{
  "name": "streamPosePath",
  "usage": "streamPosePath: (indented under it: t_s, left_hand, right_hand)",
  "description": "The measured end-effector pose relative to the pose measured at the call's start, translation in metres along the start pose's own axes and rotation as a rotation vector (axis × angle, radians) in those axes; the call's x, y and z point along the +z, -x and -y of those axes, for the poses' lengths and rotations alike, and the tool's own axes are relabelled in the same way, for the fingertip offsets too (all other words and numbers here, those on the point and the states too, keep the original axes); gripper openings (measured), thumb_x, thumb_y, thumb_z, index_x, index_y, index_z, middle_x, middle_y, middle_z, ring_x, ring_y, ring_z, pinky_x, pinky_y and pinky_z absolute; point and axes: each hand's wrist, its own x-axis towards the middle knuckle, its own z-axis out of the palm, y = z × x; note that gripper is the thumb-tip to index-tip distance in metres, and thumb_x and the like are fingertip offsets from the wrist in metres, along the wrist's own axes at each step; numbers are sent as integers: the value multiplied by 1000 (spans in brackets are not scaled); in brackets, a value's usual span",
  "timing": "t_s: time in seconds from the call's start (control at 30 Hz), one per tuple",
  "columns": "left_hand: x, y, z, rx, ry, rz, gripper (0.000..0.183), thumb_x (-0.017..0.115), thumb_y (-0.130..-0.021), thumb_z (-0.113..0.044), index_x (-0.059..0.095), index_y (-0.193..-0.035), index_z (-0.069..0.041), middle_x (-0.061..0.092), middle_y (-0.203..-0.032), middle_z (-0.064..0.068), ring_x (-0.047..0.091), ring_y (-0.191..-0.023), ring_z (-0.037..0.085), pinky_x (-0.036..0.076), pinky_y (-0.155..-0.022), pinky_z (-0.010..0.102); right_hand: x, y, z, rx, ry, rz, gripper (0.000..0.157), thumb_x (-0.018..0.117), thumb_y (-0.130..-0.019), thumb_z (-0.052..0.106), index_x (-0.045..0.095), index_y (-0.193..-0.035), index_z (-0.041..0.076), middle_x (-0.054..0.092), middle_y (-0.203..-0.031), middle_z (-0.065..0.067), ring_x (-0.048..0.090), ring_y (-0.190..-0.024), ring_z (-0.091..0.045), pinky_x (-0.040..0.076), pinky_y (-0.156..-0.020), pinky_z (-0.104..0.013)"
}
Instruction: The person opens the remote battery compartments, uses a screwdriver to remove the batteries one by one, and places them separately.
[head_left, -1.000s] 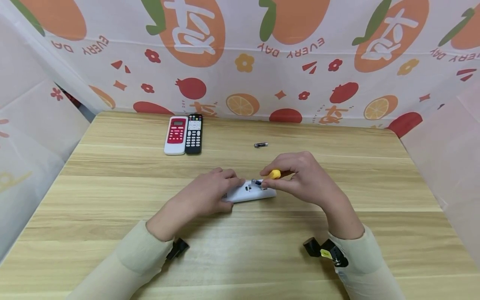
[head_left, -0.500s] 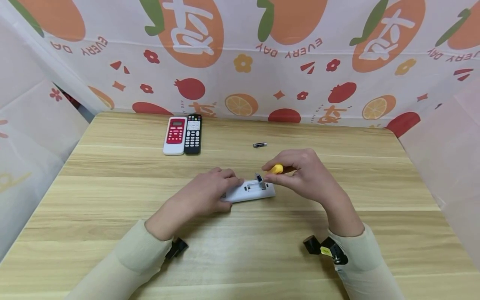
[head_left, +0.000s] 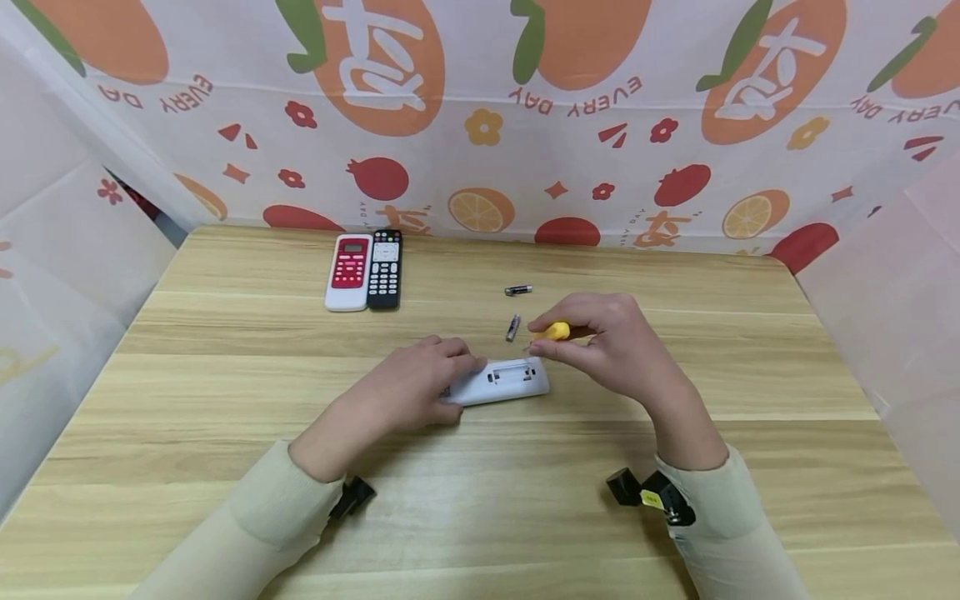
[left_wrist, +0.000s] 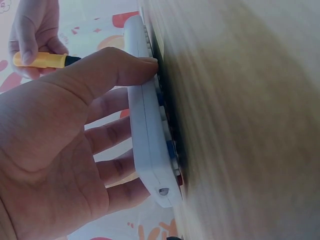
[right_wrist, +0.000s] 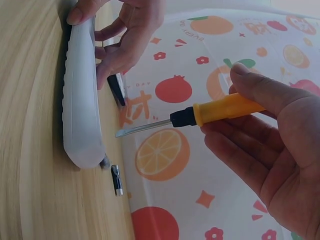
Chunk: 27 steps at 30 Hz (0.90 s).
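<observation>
My left hand (head_left: 412,379) grips a white remote control (head_left: 483,390) lying face down, thumb on its near edge and fingers over the far side. The remote's battery compartment (head_left: 512,373) is uncovered, with no battery inside. In my right hand (head_left: 615,342) is a flat-blade screwdriver (right_wrist: 227,109) with a yellow handle, pinched between thumb and fingers. Its blade tip is apart from the remote in the right wrist view. One small battery (head_left: 513,327) lies just behind the remote. Farther back is a second battery (head_left: 518,290).
At the back left, a white remote with a red face (head_left: 349,273) and a black remote (head_left: 385,271) lie side by side on the wooden table (head_left: 480,517). A fruit-patterned cloth (head_left: 480,167) hangs along the table's back edge.
The nearer battery has come out of the remote's compartment and now lies on the table behind it. My right hand with the screwdriver has moved slightly back, away from the compartment. My left hand stays put.
</observation>
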Motion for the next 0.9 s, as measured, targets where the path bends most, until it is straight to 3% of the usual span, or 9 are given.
streamPosePath:
  t_s: [0.2, 0.5, 0.73, 0.9]
  left_hand:
    - [-1, 1, -1, -8, 5, 4, 60, 81, -83, -30, 61, -137, -16, 61, -130, 6, 57, -115, 25, 51, -92, 45]
    - [-2, 0, -5, 3, -11, -1, 61, 83, -82, -30, 61, -137, -17, 61, -131, 5, 58, -114, 25, 51, -93, 45]
    - [-2, -4, -7, 66, -29, -31, 66, 81, -82, -25, 55, -142, -16, 61, -128, 7, 58, -111, 24, 51, -90, 42]
    - [-2, 1, -3, 59, -22, -30, 80, 83, -72, -15, 51, -145, -14, 60, -125, 9, 55, -108, 24, 51, -88, 41]
  right_hand:
    - [-1, 0, -3, 19, 16, -19, 17, 82, -83, 24, 78, -98, 17, 76, -93, 5, 65, -79, -4, 56, -69, -23]
    - [-6, 3, -3, 42, 44, -41, 17, 81, -84, 27, 78, -98, 18, 74, -94, 9, 65, -80, -3, 58, -71, -27]
    - [-27, 15, -3, 93, 27, -152, 14, 81, -84, 18, 77, -97, 17, 74, -93, 8, 66, -76, -4, 57, -69, -23]
    - [-36, 28, -11, 167, 20, -201, 7, 76, -89, 16, 74, -96, 14, 72, -87, 7, 63, -69, -7, 54, -62, -21]
